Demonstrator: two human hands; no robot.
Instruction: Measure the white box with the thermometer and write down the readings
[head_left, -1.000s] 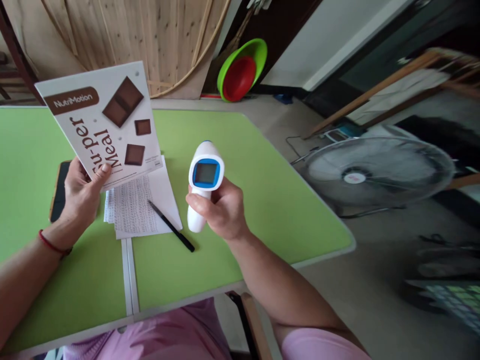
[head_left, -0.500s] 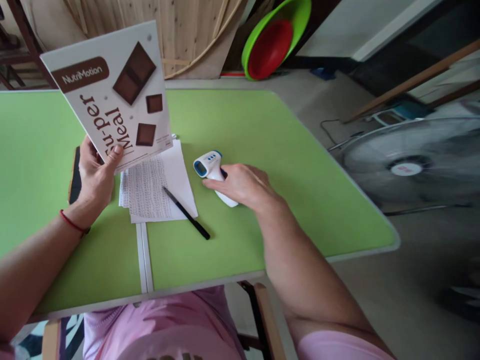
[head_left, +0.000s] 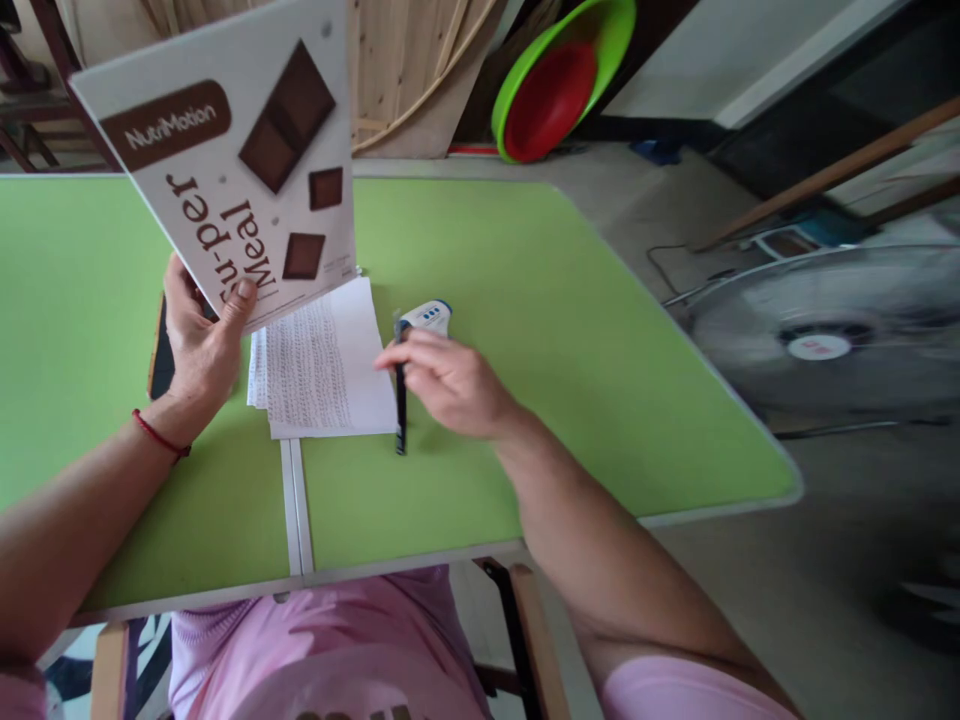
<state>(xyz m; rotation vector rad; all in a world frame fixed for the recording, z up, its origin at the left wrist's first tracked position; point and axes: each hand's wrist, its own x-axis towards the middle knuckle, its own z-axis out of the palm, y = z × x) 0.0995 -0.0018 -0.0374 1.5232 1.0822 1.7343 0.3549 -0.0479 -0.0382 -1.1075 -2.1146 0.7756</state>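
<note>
My left hand [head_left: 202, 335] grips the lower corner of a white box [head_left: 259, 225] printed "NutriMotion Su-per Meal" with chocolate squares, tilted up above the table. Beneath it, sheets of paper [head_left: 322, 375] covered in small writing lie partly hidden. At the right edge of the sheets, my right hand [head_left: 450, 380] pinches a black pen [head_left: 401, 415], which points roughly up and down in the view. Just behind that hand lies a white and blue infrared thermometer [head_left: 429, 316], mostly covered by the fingers.
A dark flat object [head_left: 160, 365] with a brownish edge lies left of the papers. The green table [head_left: 585, 400] ends at a pale rim on the right. Beyond are a large fan [head_left: 817, 345] and green and red basins [head_left: 551, 100] on the floor.
My right hand has let go of the thermometer, moved left and taken hold of the pen, which has turned from slanting to nearly upright in view. The box is slightly higher.
</note>
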